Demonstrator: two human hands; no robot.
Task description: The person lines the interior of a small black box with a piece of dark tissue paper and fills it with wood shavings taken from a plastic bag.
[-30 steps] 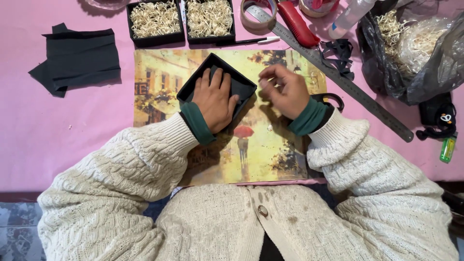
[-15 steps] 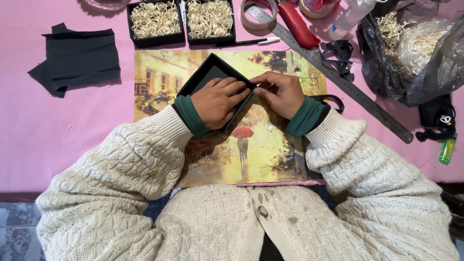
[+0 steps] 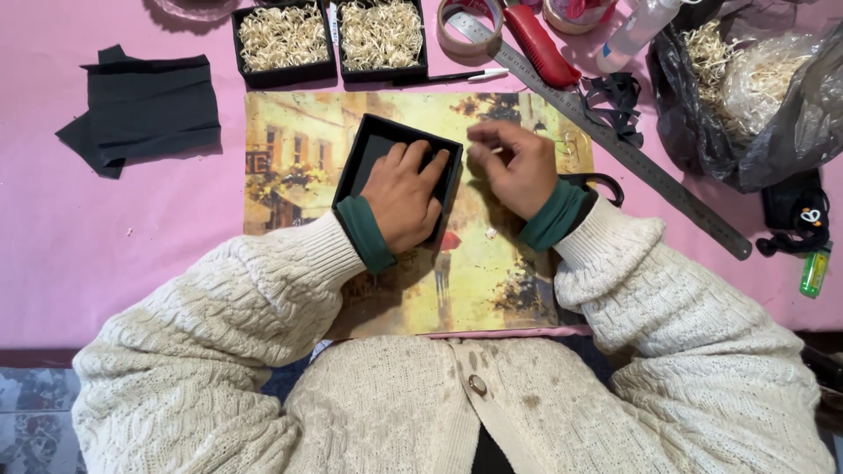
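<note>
Two hands, three black boxes

Outer garment: cream cable-knit cardigan, thick yarn, chunky raised pattern.
Sleeves: wide, loose and bulky, ribbed at the wrist ends.
Front closure: ribbed button band down the centre, one round button visible.
Under layer: dark green cuffs showing beyond both sleeve ends.
Hands: left hand and right hand bare, no gloves.
Marks: faint brownish specks on the cardigan front.
</note>
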